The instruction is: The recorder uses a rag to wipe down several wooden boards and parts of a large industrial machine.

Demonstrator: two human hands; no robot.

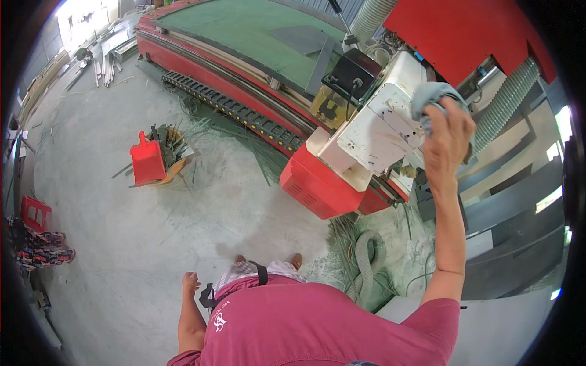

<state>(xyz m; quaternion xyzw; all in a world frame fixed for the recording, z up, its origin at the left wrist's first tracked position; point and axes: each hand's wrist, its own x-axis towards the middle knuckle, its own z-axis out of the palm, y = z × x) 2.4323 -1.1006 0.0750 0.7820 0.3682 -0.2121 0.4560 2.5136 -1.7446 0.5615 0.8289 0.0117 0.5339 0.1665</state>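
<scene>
My right hand (448, 137) is raised at the right and closed round a crumpled grey-blue cloth (434, 93). The cloth is against or just beside the upper right side of a white machine housing (381, 131), which has dark smudges on its face; whether they touch is hard to tell. Below the housing is a red cover (320, 186) with vent slots. A black box (354, 72) with a cable sits to its left. My left hand (191, 281) hangs low beside my body, its fingers curled, with nothing visible in them.
The machine's long green bed (238, 27) stretches to the far left, with a black cable chain (226, 105) along its side. A red dustpan (147, 161) leans on a basket of scraps (176, 169). Grey hose (366, 268) coils on the floor; a ribbed duct (506, 100) hangs right.
</scene>
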